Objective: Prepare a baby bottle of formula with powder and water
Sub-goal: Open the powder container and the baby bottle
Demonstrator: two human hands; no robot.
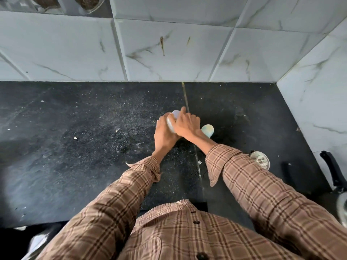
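Fingers of both hands curled around pale bottle, bottle between palms, standing on dark counter

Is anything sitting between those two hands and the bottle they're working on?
Nothing visible. The left hand and right hand are both already on the pale bottle; a small pale object stands to its right.

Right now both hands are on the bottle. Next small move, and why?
Probably turn the top with the right hand while the left hand steadies the bottle. Both hands wrap it on the black counter, the right over its upper end, the left around the body. A pale cap-like piece stands apart to the right. Whether the top is being tightened or loosened is unclear.
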